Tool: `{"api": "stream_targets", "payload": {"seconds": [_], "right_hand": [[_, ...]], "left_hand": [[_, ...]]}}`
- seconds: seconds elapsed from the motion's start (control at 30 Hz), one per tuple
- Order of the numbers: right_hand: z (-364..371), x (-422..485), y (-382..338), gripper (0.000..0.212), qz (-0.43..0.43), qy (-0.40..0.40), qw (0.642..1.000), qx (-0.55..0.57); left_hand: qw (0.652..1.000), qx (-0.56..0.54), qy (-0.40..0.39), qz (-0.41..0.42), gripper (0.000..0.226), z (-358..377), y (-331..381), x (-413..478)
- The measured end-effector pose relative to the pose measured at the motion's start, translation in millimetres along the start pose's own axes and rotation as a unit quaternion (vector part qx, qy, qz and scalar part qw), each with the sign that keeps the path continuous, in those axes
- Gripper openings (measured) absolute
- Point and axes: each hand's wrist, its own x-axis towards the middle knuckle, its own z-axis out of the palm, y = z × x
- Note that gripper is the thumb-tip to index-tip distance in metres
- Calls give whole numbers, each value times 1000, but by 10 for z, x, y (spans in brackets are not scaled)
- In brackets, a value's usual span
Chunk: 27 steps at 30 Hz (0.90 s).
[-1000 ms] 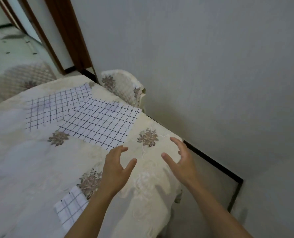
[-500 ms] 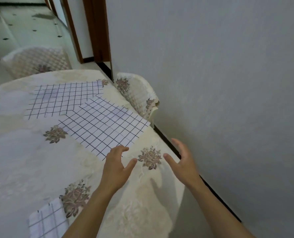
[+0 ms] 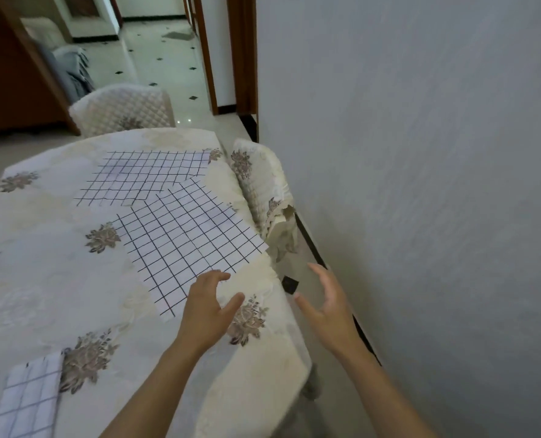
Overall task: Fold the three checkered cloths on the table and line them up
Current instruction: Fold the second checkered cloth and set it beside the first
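We've got the big table (image 3: 41,279) under its flowered cover, and two checkered cloths spread flat on it. The far cloth (image 3: 142,178) lies toward the back edge. The near cloth (image 3: 187,241) lies askew, its far corner overlapping the other. Down at the near left, a folded cloth (image 3: 28,403) sits well apart from both. Our left hand (image 3: 205,311) hovers at the near cloth's closest edge, fingers loosely bent, gripping nothing; whether it touches, we cannot tell. Our right hand (image 3: 329,308) hangs past the table's right edge, fingers spread, empty.
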Motion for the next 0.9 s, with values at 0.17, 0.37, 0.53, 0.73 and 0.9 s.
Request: {"api": "stream_targets", "payload": {"seconds": [0.17, 0.37, 0.53, 0.73, 0.9], "right_hand": [[-415, 395, 145, 56, -34, -45, 998, 10], [-412, 877, 91, 60, -73, -89, 993, -6], [-318, 1258, 42, 60, -105, -110, 988, -24], [-135, 1881, -57, 57, -157, -142, 974, -76], [204, 2417, 109, 62, -221, -183, 944, -161]], "left_hand": [[999, 18, 41, -24, 45, 190, 445, 26], [994, 29, 90, -62, 44, 130, 472, 195], [990, 4, 118, -77, 44, 132, 398, 564], [984, -39, 137, -107, 44, 330, 233, 850], [973, -28, 146, -177, 44, 473, 57, 960]]}}
